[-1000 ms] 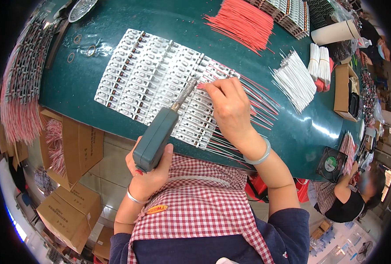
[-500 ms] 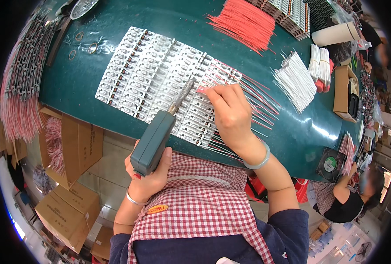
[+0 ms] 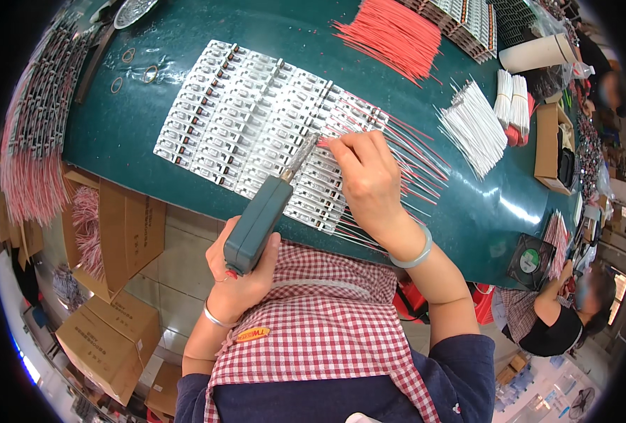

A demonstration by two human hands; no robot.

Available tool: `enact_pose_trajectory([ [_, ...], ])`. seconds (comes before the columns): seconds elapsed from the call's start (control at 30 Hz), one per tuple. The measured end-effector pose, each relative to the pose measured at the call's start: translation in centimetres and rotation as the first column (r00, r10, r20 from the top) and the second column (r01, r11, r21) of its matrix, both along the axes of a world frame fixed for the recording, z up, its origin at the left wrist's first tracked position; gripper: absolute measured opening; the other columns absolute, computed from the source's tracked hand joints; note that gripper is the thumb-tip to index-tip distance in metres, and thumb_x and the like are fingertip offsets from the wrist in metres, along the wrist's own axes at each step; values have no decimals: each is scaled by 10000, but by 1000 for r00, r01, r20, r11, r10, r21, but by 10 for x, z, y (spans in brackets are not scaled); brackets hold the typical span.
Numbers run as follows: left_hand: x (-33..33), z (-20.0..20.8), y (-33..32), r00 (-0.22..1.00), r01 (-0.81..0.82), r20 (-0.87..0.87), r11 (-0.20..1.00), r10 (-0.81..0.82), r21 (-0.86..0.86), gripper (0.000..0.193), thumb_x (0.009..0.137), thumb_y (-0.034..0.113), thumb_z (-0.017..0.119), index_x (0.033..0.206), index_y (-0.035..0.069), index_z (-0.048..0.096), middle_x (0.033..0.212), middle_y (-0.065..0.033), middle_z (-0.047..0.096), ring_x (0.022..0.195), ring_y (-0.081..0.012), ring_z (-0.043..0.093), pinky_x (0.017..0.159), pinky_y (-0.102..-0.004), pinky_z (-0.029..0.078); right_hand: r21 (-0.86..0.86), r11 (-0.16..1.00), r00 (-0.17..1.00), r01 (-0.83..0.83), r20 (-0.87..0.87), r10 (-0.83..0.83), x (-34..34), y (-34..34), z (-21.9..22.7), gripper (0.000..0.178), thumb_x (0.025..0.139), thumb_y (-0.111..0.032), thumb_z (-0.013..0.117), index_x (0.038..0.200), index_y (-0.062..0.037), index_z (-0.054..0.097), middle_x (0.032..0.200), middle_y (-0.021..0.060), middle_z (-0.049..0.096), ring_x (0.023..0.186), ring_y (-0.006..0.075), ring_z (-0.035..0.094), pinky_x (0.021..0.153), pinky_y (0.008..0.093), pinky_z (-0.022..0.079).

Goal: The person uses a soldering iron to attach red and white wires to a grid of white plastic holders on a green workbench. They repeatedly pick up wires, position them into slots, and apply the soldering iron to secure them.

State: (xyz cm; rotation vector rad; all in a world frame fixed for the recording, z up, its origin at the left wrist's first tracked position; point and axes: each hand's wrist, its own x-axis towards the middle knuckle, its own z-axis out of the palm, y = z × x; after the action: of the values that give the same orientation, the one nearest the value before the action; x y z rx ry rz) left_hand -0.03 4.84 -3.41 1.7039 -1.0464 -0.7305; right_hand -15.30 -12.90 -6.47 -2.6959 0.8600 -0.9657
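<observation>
My left hand (image 3: 239, 278) is wrapped round the dark green body of a soldering gun (image 3: 260, 218). Its metallic tip reaches up and right over a panel of white circuit boards (image 3: 235, 120), ending close to my right fingertips. With thumb and forefinger, my right hand (image 3: 369, 176) pinches a thin red wire (image 3: 323, 142) at the panel's right part; the fingers hide most of that wire. Several red and white wires (image 3: 418, 158) fan out to the right from the boards there. The exact contact between tip, wire and board is too small to tell.
A red wire pile (image 3: 390, 35) and a white wire pile (image 3: 473, 130) lie beyond the panel on the green table (image 3: 186, 204). Stacked panels (image 3: 461, 25) stand at the back. A small black fan (image 3: 530, 261) is near a seated co-worker (image 3: 552, 321). Cardboard boxes (image 3: 108, 345) stand lower left.
My left hand has moved the soldering gun slightly right, its tip now nearer my right fingertips. My right hand has barely moved and still pinches the wire.
</observation>
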Motion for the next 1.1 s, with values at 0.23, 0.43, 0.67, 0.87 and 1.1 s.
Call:
enact_pose_trajectory([
  [0.23,1,5,-3,1000,19,24,1000,-19,12,169,803,-25,737,954,-27,663,842,-69,644,666,-125,586,597,-252,473,-10,1000,1000,3,-10,-3,1,0,-1,252,700,13,650,950,37,676,895,95,582,815,249,555,635,334,482],
  [0.43,2,5,5,996,5,88,999,-8,35,184,801,-22,739,974,-28,679,867,-80,669,685,-139,620,608,-256,494,-16,1000,1000,1,-20,-1,2,0,1,240,707,13,654,944,34,676,886,94,580,810,246,555,631,334,482],
  [0.67,1,5,9,995,-10,101,1000,11,-14,174,785,-30,746,953,-32,697,850,-99,688,688,-172,654,616,-271,512,-29,999,1000,15,6,-15,3,1,-2,234,705,3,654,937,30,674,887,94,587,810,245,559,634,337,484],
  [0.87,3,2,14,989,7,149,998,2,-56,177,770,-32,758,938,-40,701,828,-118,699,683,-193,666,628,-275,520,-16,1000,999,2,48,-1,-1,10,3,244,714,0,649,956,25,675,900,88,601,807,247,567,645,337,490],
  [1.1,3,4,14,989,16,151,998,-7,-55,191,775,-34,751,957,-45,697,859,-117,698,691,-195,663,638,-283,520,9,1000,1000,-7,17,7,0,13,-1,255,714,0,652,966,33,673,906,96,600,808,254,568,650,340,495],
])
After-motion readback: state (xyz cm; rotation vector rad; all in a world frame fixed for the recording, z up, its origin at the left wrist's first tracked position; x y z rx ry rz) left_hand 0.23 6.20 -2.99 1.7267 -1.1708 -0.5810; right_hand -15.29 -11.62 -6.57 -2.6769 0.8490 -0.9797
